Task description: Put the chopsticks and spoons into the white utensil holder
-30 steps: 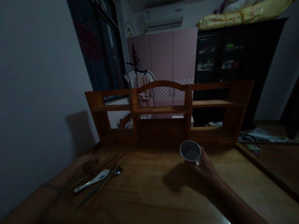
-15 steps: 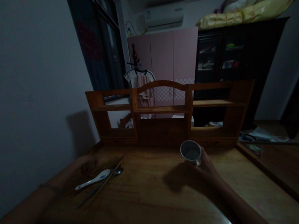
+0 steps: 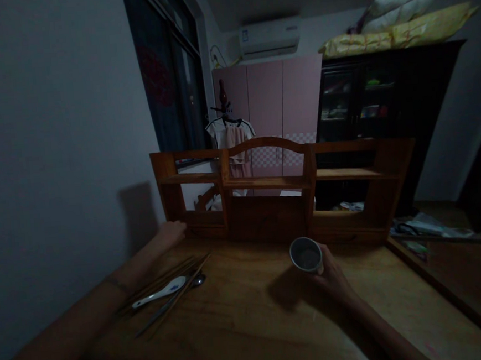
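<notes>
My right hand [image 3: 330, 275] is wrapped round a metal cup [image 3: 306, 256], held above the table with its mouth tilted toward me; the inside looks grey and dim. My left hand [image 3: 172, 234] is stretched out over the table's back left, near the lower left of the wooden shelf. Its fingers are too dark and blurred to make out. On the table below my left forearm lie several thin wooden chopsticks [image 3: 178, 297], a white ceramic spoon [image 3: 161, 293] with a blue mark, and a metal spoon [image 3: 198, 281], partly under the sticks.
A wooden table [image 3: 251, 312] stretches before me, backed by a low wooden shelf unit [image 3: 266, 184]. A white wall [image 3: 62, 133] bounds the left side. Beyond stand a pink wardrobe [image 3: 265, 97], a dark cabinet [image 3: 417, 94], and hanging clothes [image 3: 232, 136].
My left hand has moved forward and right, away from the utensils toward the shelf. My right hand still holds the metal cup in about the same place. The view has shifted slightly.
</notes>
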Action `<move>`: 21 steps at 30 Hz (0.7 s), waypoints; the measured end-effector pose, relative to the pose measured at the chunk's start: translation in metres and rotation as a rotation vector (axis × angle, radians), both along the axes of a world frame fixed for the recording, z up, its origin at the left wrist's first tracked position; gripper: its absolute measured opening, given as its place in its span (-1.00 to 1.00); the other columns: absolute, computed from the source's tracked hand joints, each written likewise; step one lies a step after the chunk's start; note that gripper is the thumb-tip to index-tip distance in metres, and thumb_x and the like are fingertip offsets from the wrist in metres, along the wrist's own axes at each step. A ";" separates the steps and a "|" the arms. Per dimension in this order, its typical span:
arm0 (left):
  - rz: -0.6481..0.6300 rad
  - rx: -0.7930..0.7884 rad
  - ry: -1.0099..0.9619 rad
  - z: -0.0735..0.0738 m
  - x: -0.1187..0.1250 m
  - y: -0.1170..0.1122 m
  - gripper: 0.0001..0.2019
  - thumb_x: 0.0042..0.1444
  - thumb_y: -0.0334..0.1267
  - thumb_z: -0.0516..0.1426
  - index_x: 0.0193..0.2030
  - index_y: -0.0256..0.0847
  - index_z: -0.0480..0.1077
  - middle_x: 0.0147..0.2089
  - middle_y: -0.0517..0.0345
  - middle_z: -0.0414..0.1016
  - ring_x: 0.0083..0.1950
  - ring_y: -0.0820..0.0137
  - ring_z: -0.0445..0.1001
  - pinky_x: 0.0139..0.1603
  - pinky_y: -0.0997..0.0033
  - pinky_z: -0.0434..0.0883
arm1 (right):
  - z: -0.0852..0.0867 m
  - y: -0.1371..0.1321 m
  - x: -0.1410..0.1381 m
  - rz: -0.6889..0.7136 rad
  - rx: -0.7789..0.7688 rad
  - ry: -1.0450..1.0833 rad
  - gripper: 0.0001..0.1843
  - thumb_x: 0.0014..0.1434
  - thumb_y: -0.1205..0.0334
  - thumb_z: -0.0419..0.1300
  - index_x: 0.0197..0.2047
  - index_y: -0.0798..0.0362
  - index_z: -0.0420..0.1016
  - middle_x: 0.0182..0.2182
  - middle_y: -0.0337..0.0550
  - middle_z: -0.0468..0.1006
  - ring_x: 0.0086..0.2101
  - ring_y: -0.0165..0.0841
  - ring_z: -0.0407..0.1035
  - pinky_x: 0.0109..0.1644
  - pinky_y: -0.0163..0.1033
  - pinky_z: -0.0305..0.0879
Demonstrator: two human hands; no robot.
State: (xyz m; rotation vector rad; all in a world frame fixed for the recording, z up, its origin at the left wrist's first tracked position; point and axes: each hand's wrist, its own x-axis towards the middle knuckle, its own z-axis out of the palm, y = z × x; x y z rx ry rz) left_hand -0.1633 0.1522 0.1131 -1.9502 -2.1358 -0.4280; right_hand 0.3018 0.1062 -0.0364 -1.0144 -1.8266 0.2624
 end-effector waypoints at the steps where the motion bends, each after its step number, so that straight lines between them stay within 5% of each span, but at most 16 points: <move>1: -0.011 0.017 0.010 0.005 0.008 0.009 -0.82 0.16 -0.34 0.19 -0.33 -0.49 0.45 -0.29 0.03 0.54 -0.17 0.34 0.50 -0.07 0.31 0.31 | -0.002 0.002 -0.008 0.028 -0.040 0.011 -0.28 0.01 0.19 0.29 0.23 -0.03 0.18 0.10 -0.04 0.34 0.07 -0.08 0.28 0.14 0.01 0.24; 6: -0.023 0.247 -0.049 0.010 0.079 0.027 -0.48 0.35 -0.05 -0.18 -0.21 -0.27 0.55 -0.20 -0.12 0.58 -0.16 0.23 0.54 -0.23 0.39 0.28 | -0.016 0.032 -0.074 0.232 -0.247 0.238 -0.21 -0.11 0.15 0.40 0.18 -0.02 0.21 0.05 -0.05 0.40 0.07 -0.07 0.29 0.17 0.04 0.19; 10: -0.129 0.416 -0.178 -0.026 0.126 0.009 -0.36 0.36 -0.02 -0.23 -0.55 -0.21 0.46 -0.45 0.00 0.55 -0.37 0.35 0.51 -0.36 0.42 0.19 | -0.024 0.065 -0.143 0.320 -0.308 0.341 -0.16 -0.20 0.16 0.43 0.14 -0.03 0.20 -0.02 -0.10 0.46 -0.03 -0.12 0.38 0.09 -0.02 0.28; 12: -0.258 0.503 -0.334 -0.051 0.131 -0.004 -0.44 0.35 -0.06 -0.17 -0.57 -0.22 0.39 -0.51 0.07 0.50 -0.47 0.43 0.45 -0.39 0.44 0.17 | -0.026 0.081 -0.174 0.317 -0.321 0.347 -0.14 -0.25 0.18 0.44 0.13 -0.03 0.20 -0.04 -0.11 0.47 -0.05 -0.11 0.39 0.05 -0.04 0.31; 16: -0.384 0.528 -0.606 -0.094 0.117 -0.021 -0.69 0.33 -0.19 -0.12 -0.31 -0.18 0.36 -0.38 0.13 0.51 -0.35 0.41 0.47 -0.30 0.49 0.25 | -0.029 0.109 -0.227 0.289 -0.363 0.358 -0.21 -0.26 0.14 0.44 0.05 -0.03 0.23 -0.11 -0.13 0.50 -0.12 -0.12 0.41 -0.03 -0.06 0.35; 21: -0.469 0.509 -0.744 -0.125 0.102 -0.016 -0.77 0.27 -0.30 -0.12 -0.19 -0.14 0.34 -0.26 0.14 0.52 -0.24 0.36 0.51 -0.20 0.44 0.33 | -0.027 0.131 -0.270 0.245 -0.399 0.361 -0.45 -0.12 0.02 0.34 -0.09 -0.01 0.26 -0.25 -0.11 0.52 -0.24 -0.14 0.43 -0.13 -0.06 0.38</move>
